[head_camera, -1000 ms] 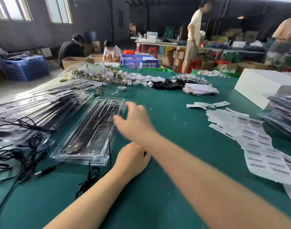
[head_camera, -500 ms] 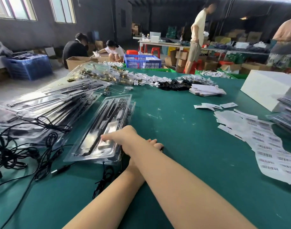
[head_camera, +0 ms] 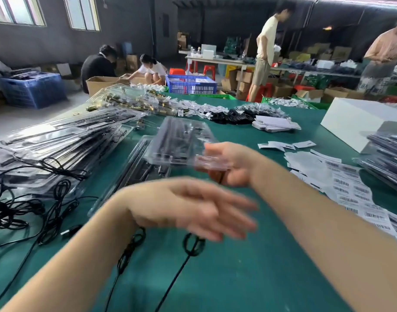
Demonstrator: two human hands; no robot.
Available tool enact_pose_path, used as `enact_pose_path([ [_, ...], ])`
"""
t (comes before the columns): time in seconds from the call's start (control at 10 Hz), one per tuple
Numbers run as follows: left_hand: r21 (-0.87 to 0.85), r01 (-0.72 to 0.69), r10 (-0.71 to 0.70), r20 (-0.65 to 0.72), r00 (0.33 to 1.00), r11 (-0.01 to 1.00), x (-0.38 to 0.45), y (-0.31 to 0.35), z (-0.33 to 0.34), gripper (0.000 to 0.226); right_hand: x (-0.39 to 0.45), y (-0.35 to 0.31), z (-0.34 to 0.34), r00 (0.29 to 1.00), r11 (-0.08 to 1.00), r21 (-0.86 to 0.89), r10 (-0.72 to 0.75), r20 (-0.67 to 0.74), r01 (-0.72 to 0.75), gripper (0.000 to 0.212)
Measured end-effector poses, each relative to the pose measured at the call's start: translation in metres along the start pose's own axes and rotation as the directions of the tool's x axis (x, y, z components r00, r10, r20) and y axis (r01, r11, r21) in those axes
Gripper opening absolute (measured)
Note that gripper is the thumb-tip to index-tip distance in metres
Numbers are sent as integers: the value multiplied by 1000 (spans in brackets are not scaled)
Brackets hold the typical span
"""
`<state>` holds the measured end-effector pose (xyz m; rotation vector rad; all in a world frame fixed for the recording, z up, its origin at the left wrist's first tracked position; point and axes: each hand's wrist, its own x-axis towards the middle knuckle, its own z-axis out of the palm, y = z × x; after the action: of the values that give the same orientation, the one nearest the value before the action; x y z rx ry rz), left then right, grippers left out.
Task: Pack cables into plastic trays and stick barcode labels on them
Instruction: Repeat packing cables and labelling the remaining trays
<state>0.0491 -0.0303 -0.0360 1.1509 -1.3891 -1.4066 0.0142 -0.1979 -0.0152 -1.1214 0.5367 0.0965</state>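
Note:
My right hand point(head_camera: 232, 164) grips the near end of a clear plastic tray point(head_camera: 181, 140) with a dark cable inside and holds it tilted above the green table point(head_camera: 249, 278). Under it another packed tray point(head_camera: 134, 170) lies flat. My left hand point(head_camera: 193, 208) hovers blurred in front with fingers spread and holds nothing. Black loose cables point(head_camera: 19, 206) sprawl at the left, and two cable ends point(head_camera: 193, 244) lie below my left hand. Barcode label sheets point(head_camera: 359, 199) lie at the right.
A heap of packed trays point(head_camera: 58, 140) covers the left. More stacked trays point(head_camera: 388, 158) and a white box point(head_camera: 359, 118) sit at the right. Small parts and black pieces point(head_camera: 233, 115) lie across the far table. Several people work beyond.
My right hand took the top tray off the pile and lifted it to the right. My left hand rose off the table and swung right, fingers spread.

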Motion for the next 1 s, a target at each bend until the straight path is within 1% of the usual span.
enact_pose_path([
  [0.1, -311, -479, 212, -613, 761, 821, -9, 20, -25, 15, -20, 0, -40, 994, 998, -47, -40, -103, 35, 23],
  [0.2, 70, -226, 128, -959, 254, 972, 5, 4, -47, 12, -28, 17, -61, 974, 998, -8, -61, -217, 61, 25],
  [0.3, -171, 226, -261, -844, 469, 959, 24, -17, -52, 49, -23, 38, -68, 965, 998, -4, -56, -258, 57, 21],
  [0.4, -558, 163, -518, -571, 637, 814, 40, -29, -47, 35, -17, 54, -66, 962, 999, -4, -38, -271, 38, 22],
  [0.5, -645, -40, -493, -622, 609, 764, 47, -32, -56, 12, -22, 65, -64, 993, 980, 183, -57, -103, 75, 60],
  [0.6, -669, -133, -475, -639, 605, 731, 47, -27, -67, 20, -46, 87, -52, 992, 959, 276, -92, 89, 64, 85],
  [0.7, -652, -112, -477, -650, 592, 750, 44, -24, -74, 22, -66, 140, -17, 984, 965, 259, 2, 179, -50, 79],
  [0.8, -657, -106, -481, -643, 596, 747, 39, -26, -79, 27, -90, 153, -9, 865, 806, 516, -10, 502, -290, 23],
  [0.9, -648, -64, -492, -636, 595, 759, 33, -30, -78, 26, 5, 256, 82, 949, 854, 488, 22, 315, -182, 35],
  [1.0, -636, -14, -510, -631, 585, 771, 25, -31, -75, 24, -5, 300, 88, 987, 983, 179, 19, 161, -49, 30],
])
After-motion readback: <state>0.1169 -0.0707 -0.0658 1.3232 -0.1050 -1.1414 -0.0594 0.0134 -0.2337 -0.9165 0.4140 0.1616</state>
